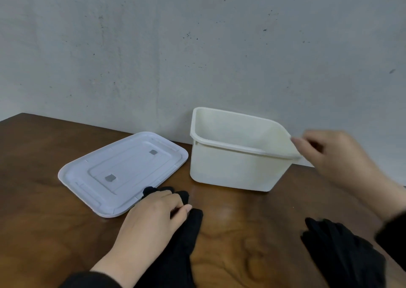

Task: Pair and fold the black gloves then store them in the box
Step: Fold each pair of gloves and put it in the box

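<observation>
I read no brand, label or writing anywhere; the only marks are two small grey squares on the lid point(123, 173). That lid is a thin, pale, rounded rectangle of moulded plastic with raised ribs and a lipped rim, lying flat toward the table's point(237, 226) back edge, left of the box point(232, 167). The box is cream plastic, matte, open-topped, with rounded corners and a rolled rim, and it stands upright close to the wall point(197, 46) at the back edge; from here its inside looks bare. The table is dark brown wood with a glossy finish and swirling grain. The wall is rough grey plaster, speckled with dark spots. My left hand point(151, 219) lies palm down on one black glove point(186, 239) near the front edge, its curled fingers pressing the soft knitted cloth, so I count it as closed on that glove; the glove's fingertips poke out beyond my knuckles, and one of them touches the lid's near corner. A second black glove point(342, 250) lies crumpled by the front right corner, well apart from the first. My right hand point(336, 156) is blurred, raised beside the box's right rim, fingers loosely spread and holding nothing; I cannot tell whether a fingertip touches the rim. Both wrists end in dark sleeves point(87, 280).
</observation>
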{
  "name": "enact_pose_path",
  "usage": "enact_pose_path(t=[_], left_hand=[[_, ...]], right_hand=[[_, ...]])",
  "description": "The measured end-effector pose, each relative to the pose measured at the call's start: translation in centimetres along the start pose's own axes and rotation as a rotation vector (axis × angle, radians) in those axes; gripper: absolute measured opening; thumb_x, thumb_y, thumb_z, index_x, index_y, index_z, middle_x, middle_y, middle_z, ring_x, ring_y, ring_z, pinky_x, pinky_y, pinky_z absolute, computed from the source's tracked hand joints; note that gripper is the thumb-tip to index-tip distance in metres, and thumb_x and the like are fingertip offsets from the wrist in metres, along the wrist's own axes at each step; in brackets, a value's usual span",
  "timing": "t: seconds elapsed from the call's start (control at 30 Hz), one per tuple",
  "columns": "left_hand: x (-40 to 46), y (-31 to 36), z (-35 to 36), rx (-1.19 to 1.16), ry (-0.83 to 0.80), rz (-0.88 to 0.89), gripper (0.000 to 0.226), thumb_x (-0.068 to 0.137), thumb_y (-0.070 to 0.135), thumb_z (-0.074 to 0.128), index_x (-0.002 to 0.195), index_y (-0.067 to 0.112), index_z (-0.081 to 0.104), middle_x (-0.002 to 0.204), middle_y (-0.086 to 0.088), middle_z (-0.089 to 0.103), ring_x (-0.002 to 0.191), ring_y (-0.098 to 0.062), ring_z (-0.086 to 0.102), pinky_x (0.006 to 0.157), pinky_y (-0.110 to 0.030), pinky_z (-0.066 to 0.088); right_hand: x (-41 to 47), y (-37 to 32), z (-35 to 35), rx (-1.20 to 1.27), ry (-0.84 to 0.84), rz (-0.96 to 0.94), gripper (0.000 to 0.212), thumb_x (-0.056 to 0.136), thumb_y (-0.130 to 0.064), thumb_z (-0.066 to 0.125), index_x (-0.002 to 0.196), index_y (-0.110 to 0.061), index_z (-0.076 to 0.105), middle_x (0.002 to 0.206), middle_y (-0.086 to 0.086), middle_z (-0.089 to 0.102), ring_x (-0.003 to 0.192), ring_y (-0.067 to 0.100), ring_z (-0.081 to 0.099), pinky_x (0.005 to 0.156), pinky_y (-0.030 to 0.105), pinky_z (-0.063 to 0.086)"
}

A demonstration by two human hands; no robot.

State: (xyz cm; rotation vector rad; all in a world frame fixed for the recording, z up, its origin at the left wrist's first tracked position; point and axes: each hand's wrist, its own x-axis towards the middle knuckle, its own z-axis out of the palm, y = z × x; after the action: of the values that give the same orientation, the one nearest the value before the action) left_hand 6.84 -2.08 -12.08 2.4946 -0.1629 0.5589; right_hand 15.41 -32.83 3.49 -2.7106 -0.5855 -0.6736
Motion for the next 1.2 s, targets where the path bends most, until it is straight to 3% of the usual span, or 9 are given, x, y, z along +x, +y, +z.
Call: enact_pose_path(t=[0.17,0.37,0.47,0.6,0.7,0.87,1.0,1.07,1.2], left_hand=[[-0.4,1.8,-1.5,0.159,-0.186,0.036,0.047,0.092,0.060,0.046,0.062,0.024,0.042,0.057,0.003,0.047,0.055,-0.012,0.047,0.050,-0.022,0.030],[-1.1,3.7,-2.9,0.231,-0.577,0.026,0.051,0.076,0.075,0.055,0.071,0.025,0.054,0.075,0.007,0.061,0.066,-0.007,0.055,0.060,-0.025,0.041],[-1.8,3.7,-3.5,0.189,-0.679,0.024,0.044,0.066,0.073,0.067,0.079,0.032,0.059,0.088,0.014,0.058,0.076,-0.005,0.057,0.064,-0.021,0.041],[-2.4,3.2,-4.1,0.123,-0.749,0.029,0.040,0.062,0.066,0.073,0.088,0.040,0.056,0.096,0.018,0.053,0.084,-0.003,0.055,0.070,-0.019,0.043],[-2.7,2.8,-4.4,0.158,-0.774,0.071,0.037,0.065,0.064,0.070,0.090,0.044,0.052,0.100,0.020,0.049,0.092,-0.001,0.050,0.079,-0.021,0.043],[-2.9,2.6,-5.1,0.126,-0.773,0.099,0.019,0.081,0.055,0.064,0.084,0.037,0.058,0.100,0.019,0.049,0.095,-0.004,0.050,0.088,-0.031,0.044],[-2.7,3.0,-5.1,0.148,-0.777,0.122,0.018,0.087,0.052,0.060,0.085,0.035,0.060,0.101,0.016,0.048,0.095,-0.009,0.051,0.089,-0.034,0.045],[-2.8,3.0,-5.1,0.144,-0.768,0.126,0.018,0.088,0.051,0.060,0.085,0.033,0.060,0.100,0.016,0.048,0.094,-0.009,0.052,0.087,-0.033,0.045],[-2.7,3.0,-5.2,0.119,-0.775,0.121,0.017,0.087,0.050,0.061,0.082,0.033,0.059,0.099,0.016,0.048,0.093,-0.007,0.051,0.086,-0.034,0.047]], right_hand=[[-13.6,4.4,-0.6,-0.105,-0.310,0.169,0.047,0.084,-0.077,0.039,0.077,-0.036,0.059,0.075,-0.016,0.063,0.062,0.002,0.061,0.058,0.026,0.053],[-22.1,7.5,-1.1,-0.104,-0.517,0.102,0.036,0.070,-0.088,0.045,0.099,-0.069,0.056,0.131,-0.043,0.039,0.113,-0.023,0.046,0.091,0.001,0.037],[-22.7,7.1,-1.0,-0.062,-0.546,0.165,0.014,0.079,-0.075,0.050,0.093,-0.076,0.051,0.125,-0.045,0.048,0.094,-0.026,0.055,0.078,-0.004,0.039],[-22.8,6.2,-1.3,-0.116,-0.461,0.167,0.043,0.081,-0.025,0.080,0.077,-0.060,0.055,0.104,-0.038,0.061,0.083,-0.025,0.056,0.071,-0.002,0.041],[-22.4,4.5,-1.5,-0.182,-0.335,0.212,0.037,0.086,-0.027,0.072,0.079,-0.057,0.051,0.099,-0.034,0.060,0.083,-0.012,0.060,0.071,0.014,0.052],[-19.9,2.4,-3.8,0.024,0.165,0.418,0.029,0.085,-0.019,0.062,0.089,-0.047,0.059,0.091,-0.018,0.069,0.086,0.001,0.066,0.073,0.034,0.054],[-16.9,-0.7,-6.6,0.317,0.050,0.414,0.021,0.080,-0.064,0.048,0.085,-0.048,0.061,0.078,-0.002,0.069,0.071,0.016,0.068,0.062,0.027,0.057],[-15.1,-1.9,-5.5,0.525,0.005,0.506,0.024,0.083,-0.052,0.057,0.083,-0.032,0.069,0.078,0.005,0.072,0.072,0.025,0.073,0.065,0.046,0.062],[-12.3,-4.7,-2.2,0.711,-0.089,0.574,0.023,0.097,-0.020,0.057,0.080,-0.016,0.072,0.087,0.004,0.075,0.080,0.020,0.075,0.074,0.041,0.062]])
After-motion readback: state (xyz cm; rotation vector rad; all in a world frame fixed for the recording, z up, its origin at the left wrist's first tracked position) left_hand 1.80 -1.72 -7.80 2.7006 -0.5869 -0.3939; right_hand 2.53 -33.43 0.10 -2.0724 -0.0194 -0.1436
